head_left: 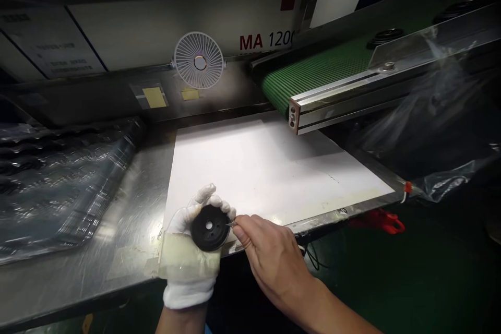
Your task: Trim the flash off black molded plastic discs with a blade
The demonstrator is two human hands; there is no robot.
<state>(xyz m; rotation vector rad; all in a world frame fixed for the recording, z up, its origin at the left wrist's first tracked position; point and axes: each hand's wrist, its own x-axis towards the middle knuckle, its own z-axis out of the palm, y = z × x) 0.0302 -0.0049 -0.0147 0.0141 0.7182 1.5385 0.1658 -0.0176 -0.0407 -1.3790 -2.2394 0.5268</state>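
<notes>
Left hand [195,214] (white-gloved) cupped around a round black part [210,228] at lower centre, right hand [270,248] bare, pinching a small thin tool [230,225] against its edge, white sheet [250,167] beyond, bare tabletop [151,182] to the left.

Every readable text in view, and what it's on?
"MA 120" plus a last character cut off, probably "0": on the white panel behind the fan.
Unreadable, too blurred: small print on the far-left panel.
Unreadable, too small: mark on the table's front edge.
Yellow patches: no text I can make out.
</notes>
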